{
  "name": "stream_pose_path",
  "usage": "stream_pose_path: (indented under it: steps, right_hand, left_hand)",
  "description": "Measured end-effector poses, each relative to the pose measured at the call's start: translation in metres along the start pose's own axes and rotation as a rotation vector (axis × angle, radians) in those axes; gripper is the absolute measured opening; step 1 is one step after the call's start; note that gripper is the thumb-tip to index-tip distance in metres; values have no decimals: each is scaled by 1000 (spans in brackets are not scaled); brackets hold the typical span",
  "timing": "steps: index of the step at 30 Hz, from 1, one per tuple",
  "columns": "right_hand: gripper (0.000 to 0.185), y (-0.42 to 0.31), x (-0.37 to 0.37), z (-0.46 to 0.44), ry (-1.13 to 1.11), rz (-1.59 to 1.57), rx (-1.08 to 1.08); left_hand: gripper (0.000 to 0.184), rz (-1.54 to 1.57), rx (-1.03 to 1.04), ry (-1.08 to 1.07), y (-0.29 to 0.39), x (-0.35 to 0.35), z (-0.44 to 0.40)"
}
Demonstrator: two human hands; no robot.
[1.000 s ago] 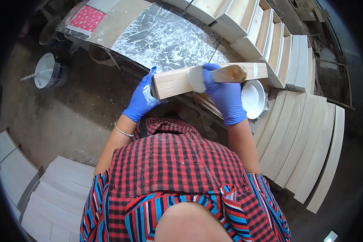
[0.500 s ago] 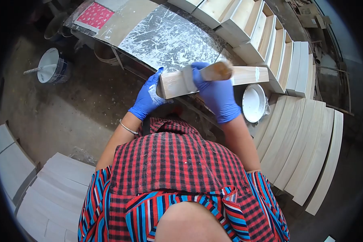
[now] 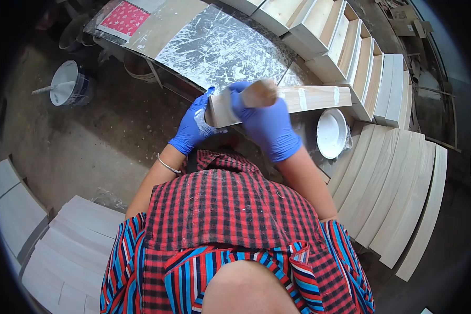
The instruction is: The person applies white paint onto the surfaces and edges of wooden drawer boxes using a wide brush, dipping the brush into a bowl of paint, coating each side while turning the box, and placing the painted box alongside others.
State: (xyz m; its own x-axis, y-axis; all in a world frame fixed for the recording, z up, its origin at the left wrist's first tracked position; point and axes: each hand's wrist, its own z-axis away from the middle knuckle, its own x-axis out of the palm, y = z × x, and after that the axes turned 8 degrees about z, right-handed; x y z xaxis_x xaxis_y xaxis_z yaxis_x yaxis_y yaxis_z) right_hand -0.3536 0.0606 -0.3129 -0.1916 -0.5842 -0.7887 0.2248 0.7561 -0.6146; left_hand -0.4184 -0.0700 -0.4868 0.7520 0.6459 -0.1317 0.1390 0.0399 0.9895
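My left hand (image 3: 194,125), in a blue glove smeared with white, grips the near left end of a long pale wooden board (image 3: 316,98). White patches mark the board's right part. Wrapped around a paintbrush (image 3: 260,93), my right hand (image 3: 269,128), also gloved in blue, is over the board close to my left hand. The brush's wooden handle points up toward me and is blurred; its bristles are mostly hidden by the hand. A white bowl (image 3: 319,140) with white liquid in it stands right of my right hand.
A white-smeared worktable (image 3: 222,49) lies beyond the board. Open wooden drawers (image 3: 319,26) line its right side. Pale boards lie in rows at right (image 3: 387,183) and lower left (image 3: 70,256). A paint bucket (image 3: 81,89) stands on the floor at left.
My right hand with the paintbrush has moved left along the board, toward my left hand. A second white patch on the board is now uncovered. The left hand keeps its grip.
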Motion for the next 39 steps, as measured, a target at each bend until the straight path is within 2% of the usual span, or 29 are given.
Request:
stream_pose_path:
  steps: [1,3,4,6,7,10,14,15,17,18,19,20,22,25,28,29,30,32,33,34,35,38,39]
  right_hand:
    - [19,-8,6,1,-1,-3,1]
    - [20,-24,9,3,-42,-193,-36]
    - [19,-25,8,3,-99,-193,-37]
    - [18,-28,-2,0,-78,-313,145]
    - [18,-27,-13,-2,-37,-306,162]
    - [17,-8,-28,-6,78,-77,101]
    - [16,-11,-2,-3,-21,-21,68]
    - [16,-14,2,-1,-20,-23,70]
    - [15,-27,3,4,-84,-219,12]
    - [16,-26,5,5,-115,-327,102]
    - [16,-24,0,7,-97,-282,103]
    - [16,-21,-8,7,-82,-233,103]
    - [16,-11,-18,9,-24,-298,71]
    - [19,24,-31,12,5,-413,282]
    - [25,88,-67,13,152,-460,329]
    - [26,119,-82,14,225,-349,340]
    - [27,149,-99,14,297,-243,353]
    - [28,189,-138,13,359,-182,516]
    - [29,204,-157,15,368,-121,532]
    - [29,215,-170,18,375,-62,549]
    - [38,211,-179,19,354,-10,553]
    - [29,183,-160,17,305,-278,313]
    - [29,170,-145,17,267,-361,196]
  left_hand:
    - [99,-2,-2,0,5,0,3]
    - [101,380,-160,49,21,1,7]
    - [101,377,-162,44,24,0,6]
    - [100,47,-35,22,28,-3,5]
    - [100,49,-38,25,29,-4,5]
    - [101,-68,-21,29,35,-6,7]
    - [97,-101,8,53,24,-4,5]
    - [94,-48,-21,16,21,-3,4]
    - [92,4,-54,-28,17,1,6]
    - [89,307,-104,14,15,3,8]
    - [87,611,-154,57,18,4,8]
    - [87,613,-155,53,22,3,8]
    - [84,-134,58,46,29,-5,7]
    - [86,-213,120,73,22,-3,5]
    - [95,-154,36,58,29,-4,5]
    - [103,-219,54,52,27,-4,6]
    - [103,-228,68,44,29,-3,5]
    - [115,-138,93,67,34,0,1]
    - [124,19,85,47,32,2,0]
    - [124,121,82,44,38,6,0]
    - [124,221,77,40,45,11,-1]
    - [109,29,-9,18,51,8,0]
    - [103,90,-49,62,55,12,2]
